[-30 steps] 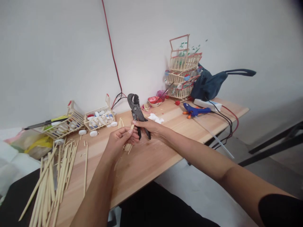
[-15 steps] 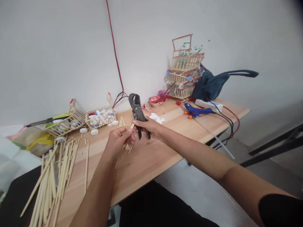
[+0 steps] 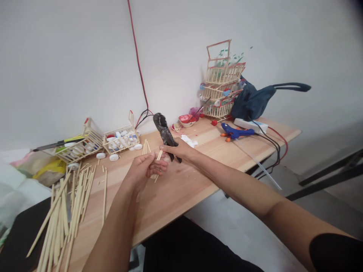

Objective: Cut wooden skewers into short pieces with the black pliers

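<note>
Your right hand (image 3: 177, 150) has its fingers wrapped round the cutters (image 3: 163, 132), held above the bench (image 3: 198, 177). Your left hand (image 3: 144, 170) pinches a short stick (image 3: 159, 155) beside them. A few cut pieces (image 3: 154, 176) lie below; many long sticks (image 3: 65, 204) remain whole at your left.

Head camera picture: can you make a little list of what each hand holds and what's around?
Left hand: holds short pale wooden sticks
Right hand: grips black metal cutting pliers, head up
Surface: light wooden table
Left side: pile of long pale sticks
Far side: blue glue gun, stacked stick baskets, dark blue bag
</note>
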`<state>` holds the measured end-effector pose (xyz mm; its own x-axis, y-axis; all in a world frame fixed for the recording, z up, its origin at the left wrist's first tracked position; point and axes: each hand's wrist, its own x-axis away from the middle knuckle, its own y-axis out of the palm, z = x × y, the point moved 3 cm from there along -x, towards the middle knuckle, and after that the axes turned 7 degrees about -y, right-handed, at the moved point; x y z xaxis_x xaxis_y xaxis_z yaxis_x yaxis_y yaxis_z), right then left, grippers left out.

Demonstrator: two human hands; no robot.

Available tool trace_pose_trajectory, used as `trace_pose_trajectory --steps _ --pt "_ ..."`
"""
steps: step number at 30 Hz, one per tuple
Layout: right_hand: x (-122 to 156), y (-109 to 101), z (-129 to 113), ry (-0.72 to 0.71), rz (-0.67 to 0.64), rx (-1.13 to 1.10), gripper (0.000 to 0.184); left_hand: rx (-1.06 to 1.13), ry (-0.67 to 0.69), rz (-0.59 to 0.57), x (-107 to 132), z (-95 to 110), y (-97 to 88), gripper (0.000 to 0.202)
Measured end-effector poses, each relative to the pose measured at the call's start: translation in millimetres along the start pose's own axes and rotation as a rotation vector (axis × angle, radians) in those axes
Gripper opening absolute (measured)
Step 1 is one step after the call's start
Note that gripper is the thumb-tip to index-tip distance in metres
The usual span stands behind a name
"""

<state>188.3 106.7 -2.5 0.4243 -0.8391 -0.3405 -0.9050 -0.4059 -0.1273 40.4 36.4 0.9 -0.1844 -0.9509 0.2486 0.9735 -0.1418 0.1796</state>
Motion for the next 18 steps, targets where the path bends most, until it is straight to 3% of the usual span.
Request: trace_pose_trajectory --steps 4,13,18 --pt "-2.5 -2.8 5.4 0.016 0.006 -0.001 0.029 0.06 -0.012 0.036 0.0 1.1 -1.9 0.028" --pt "-1.8 1.7 1.9 0.011 0.008 0.12 0.027 -0.143 0.121 0.205 -2.7 0.3 -10.1 0.04" --pt "-5.3 -1.7 4.0 0.037 0.053 -0.053 0.031 -0.133 0.117 0.2 -2.0 0.3 -13.9 0.037"
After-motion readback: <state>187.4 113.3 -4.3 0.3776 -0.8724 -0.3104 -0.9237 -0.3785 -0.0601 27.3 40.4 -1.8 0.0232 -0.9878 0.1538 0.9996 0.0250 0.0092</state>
